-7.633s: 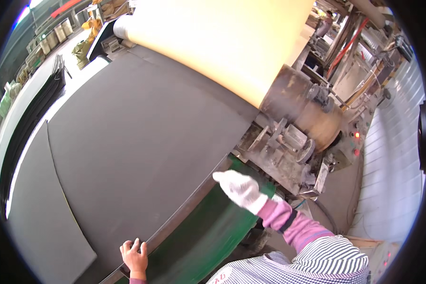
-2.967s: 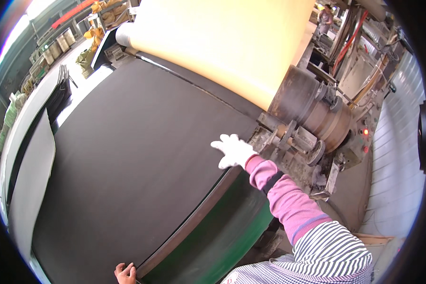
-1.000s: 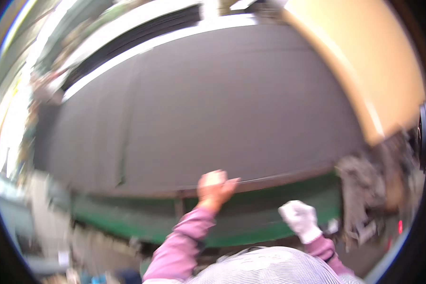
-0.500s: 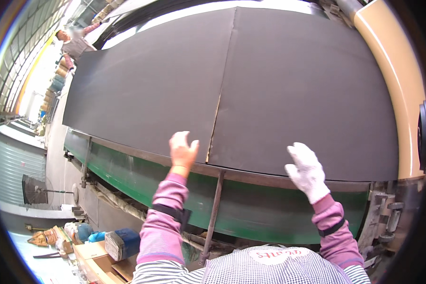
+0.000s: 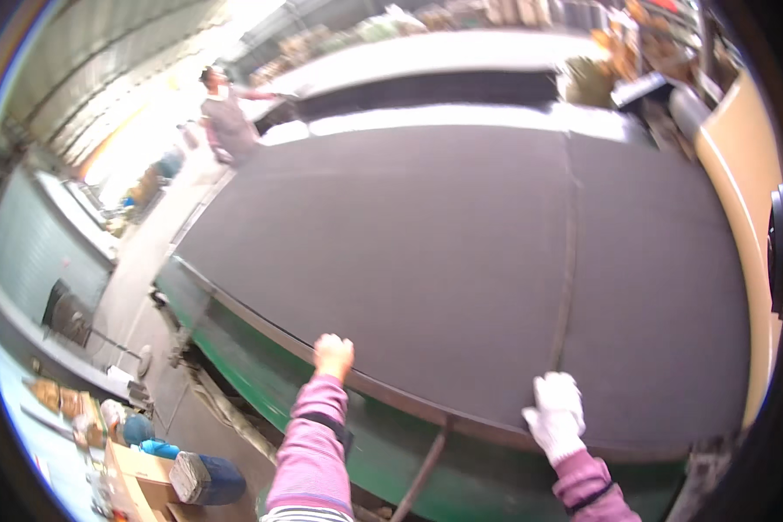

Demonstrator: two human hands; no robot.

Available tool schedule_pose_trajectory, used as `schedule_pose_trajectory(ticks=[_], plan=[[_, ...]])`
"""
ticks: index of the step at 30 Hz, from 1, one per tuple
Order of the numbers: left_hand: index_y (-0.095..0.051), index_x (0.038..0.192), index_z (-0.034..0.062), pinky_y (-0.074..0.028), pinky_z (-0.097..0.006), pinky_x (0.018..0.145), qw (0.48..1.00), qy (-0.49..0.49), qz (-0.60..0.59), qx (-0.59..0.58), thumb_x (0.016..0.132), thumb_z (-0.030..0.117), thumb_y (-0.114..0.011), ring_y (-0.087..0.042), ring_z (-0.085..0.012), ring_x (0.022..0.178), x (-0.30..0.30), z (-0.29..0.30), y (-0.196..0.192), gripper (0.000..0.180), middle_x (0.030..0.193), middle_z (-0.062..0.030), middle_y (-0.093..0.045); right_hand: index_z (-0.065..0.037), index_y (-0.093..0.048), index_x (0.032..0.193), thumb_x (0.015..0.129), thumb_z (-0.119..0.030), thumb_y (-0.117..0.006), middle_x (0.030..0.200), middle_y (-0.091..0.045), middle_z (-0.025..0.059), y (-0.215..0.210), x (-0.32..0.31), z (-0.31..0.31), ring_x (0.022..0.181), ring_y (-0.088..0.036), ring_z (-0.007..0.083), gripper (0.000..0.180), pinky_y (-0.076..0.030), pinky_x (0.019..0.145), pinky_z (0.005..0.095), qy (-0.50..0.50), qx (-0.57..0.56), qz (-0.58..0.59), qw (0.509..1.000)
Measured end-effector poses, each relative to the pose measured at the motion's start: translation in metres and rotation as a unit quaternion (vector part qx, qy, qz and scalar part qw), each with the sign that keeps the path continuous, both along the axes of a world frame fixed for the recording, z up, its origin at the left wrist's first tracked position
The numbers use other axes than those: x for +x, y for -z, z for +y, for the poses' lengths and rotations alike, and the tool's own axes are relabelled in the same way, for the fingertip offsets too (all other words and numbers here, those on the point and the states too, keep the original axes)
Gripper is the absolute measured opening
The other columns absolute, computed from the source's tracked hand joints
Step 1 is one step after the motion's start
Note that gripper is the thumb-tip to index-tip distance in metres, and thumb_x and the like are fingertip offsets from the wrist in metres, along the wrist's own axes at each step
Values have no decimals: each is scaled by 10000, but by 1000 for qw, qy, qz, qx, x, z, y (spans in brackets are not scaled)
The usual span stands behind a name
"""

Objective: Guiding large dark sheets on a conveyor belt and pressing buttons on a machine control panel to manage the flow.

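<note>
A wide dark grey sheet (image 5: 409,261) lies over the table, crossed by a raised seam (image 5: 568,287) on its right part. At the sheet's near edge, left of centre, my bare left hand (image 5: 333,355) is closed, its fingers curled on the edge. My right hand (image 5: 555,413), in a white knitted glove, rests at the near end of the seam. Its thumb stands apart from the slightly bent fingers, and nothing shows in its grasp. The undersides of both hands are hidden.
A big tan roll (image 5: 739,191) stands along the right side. Green panelling (image 5: 383,435) and a metal leg (image 5: 422,478) lie under the near edge. A co-worker (image 5: 226,117) is at the far left corner. Cartons (image 5: 139,474) and a blue container (image 5: 209,478) stand lower left.
The sheet's seam has shifted right, closer to the tan roll. My left hand has closed at the near edge; my right has come down by the seam. The head view has tilted up.
</note>
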State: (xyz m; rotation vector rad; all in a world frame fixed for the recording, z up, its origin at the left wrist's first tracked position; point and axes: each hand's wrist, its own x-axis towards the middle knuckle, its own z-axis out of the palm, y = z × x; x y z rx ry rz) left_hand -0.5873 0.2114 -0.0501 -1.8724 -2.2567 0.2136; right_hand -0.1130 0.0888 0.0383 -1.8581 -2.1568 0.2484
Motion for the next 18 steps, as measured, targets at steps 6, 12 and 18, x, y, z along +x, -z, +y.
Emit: schedule_pose_trajectory(ticks=[6, 12, 18], plan=[[-694, 978, 68, -482, -441, 953, 975, 2, -220, -34, 837, 438, -632, -587, -328, 1110, 35, -18, -33, 401, 1101, -153, -652, -44, -587, 1053, 516, -82, -812, 1129, -572, 173, 42, 91, -38, 1122, -536, 375, 584, -458, 958, 455, 30, 29, 15, 999], [-657, 1017, 19, -486, -450, 960, 967, 135, -202, -80, 871, 463, -560, -577, -350, 1106, 94, -45, -23, 477, 1104, -193, -629, 30, -521, 1331, 659, -11, -645, 1402, -495, 227, 83, 193, -50, 1366, -413, 359, 685, -308, 1175, 396, 68, -45, -22, 996], [-665, 1037, -15, -492, -433, 961, 948, 206, -208, -128, 895, 527, -544, -561, -347, 1130, 167, -84, -37, 574, 1106, -203, -609, 112, -384, 1408, 708, 12, -544, 1542, -290, 261, 32, 189, -74, 1452, -259, 366, 725, -196, 1222, 378, 265, -182, -25, 947]])
